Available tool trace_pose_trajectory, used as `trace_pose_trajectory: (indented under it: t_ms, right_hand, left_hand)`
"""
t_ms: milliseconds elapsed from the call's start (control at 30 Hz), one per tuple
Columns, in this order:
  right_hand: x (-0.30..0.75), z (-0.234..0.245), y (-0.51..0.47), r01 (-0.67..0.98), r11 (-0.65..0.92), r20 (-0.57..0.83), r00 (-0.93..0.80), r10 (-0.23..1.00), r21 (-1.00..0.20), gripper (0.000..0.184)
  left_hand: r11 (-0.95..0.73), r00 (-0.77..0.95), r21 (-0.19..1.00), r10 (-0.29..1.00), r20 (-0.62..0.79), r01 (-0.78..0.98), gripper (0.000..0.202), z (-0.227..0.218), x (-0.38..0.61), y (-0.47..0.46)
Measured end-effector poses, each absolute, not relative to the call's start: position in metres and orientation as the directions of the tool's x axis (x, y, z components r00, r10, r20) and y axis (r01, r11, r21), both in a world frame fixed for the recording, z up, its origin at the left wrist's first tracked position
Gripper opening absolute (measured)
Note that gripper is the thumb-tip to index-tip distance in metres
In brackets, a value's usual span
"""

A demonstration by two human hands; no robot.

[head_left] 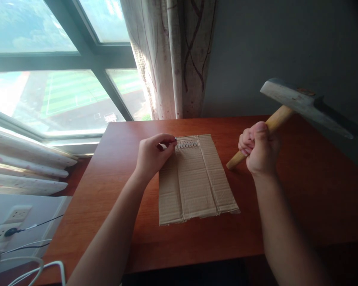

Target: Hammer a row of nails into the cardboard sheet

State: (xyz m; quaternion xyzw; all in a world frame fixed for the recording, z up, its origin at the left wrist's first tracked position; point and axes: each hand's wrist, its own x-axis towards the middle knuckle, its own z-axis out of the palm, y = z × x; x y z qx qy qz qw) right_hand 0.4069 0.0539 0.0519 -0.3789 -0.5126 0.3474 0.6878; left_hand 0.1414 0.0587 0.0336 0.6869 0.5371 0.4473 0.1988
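My right hand (261,149) is wrapped round the wooden handle of a hammer (279,119), raised over the right side of the table. The hammer's metal head points up and away, with one blunt end and one tapering end. At the far left corner of a flat piece of cardboard (197,180), my left hand (155,153) pinches a small dark nail (176,140) between thumb and fingertip. Just right of those fingertips, short rows of several small nails (187,143) stand in the cardboard near its far edge.
The cardboard lies on a reddish-brown wooden table (107,190). Behind it hang a patterned curtain (173,59) and a dark wall. A window (62,91) is at the left. White cables (32,266) and a wall socket (18,214) are at the lower left.
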Motion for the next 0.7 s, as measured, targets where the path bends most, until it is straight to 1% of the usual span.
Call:
trace_pose_trajectory:
  t_ms: [200,533,600,700]
  right_hand:
    - [0.4068,0.0512,0.0538,-0.070,0.466,0.439,0.237,0.867,-0.882,0.052]
    - [0.4087,0.0509,0.0544,-0.036,0.453,0.440,0.182,0.879,-0.891,0.054]
    - [0.4098,0.0517,0.0565,-0.041,0.421,0.411,0.147,0.900,-0.906,0.053]
    - [0.4110,0.0528,0.0599,-0.004,0.295,0.295,0.042,0.955,-0.955,0.051]
  left_hand:
    - [-0.350,0.016,0.739,0.908,0.418,0.576,0.012,0.0335,0.1430,0.0579]
    - [-0.369,0.019,0.710,0.894,0.448,0.599,0.009,0.0269,0.1443,0.0582]
    - [-0.371,0.020,0.713,0.893,0.449,0.595,0.009,0.0260,0.1442,0.0585]
    - [-0.375,0.029,0.716,0.895,0.445,0.589,0.009,0.0256,0.1443,0.0590]
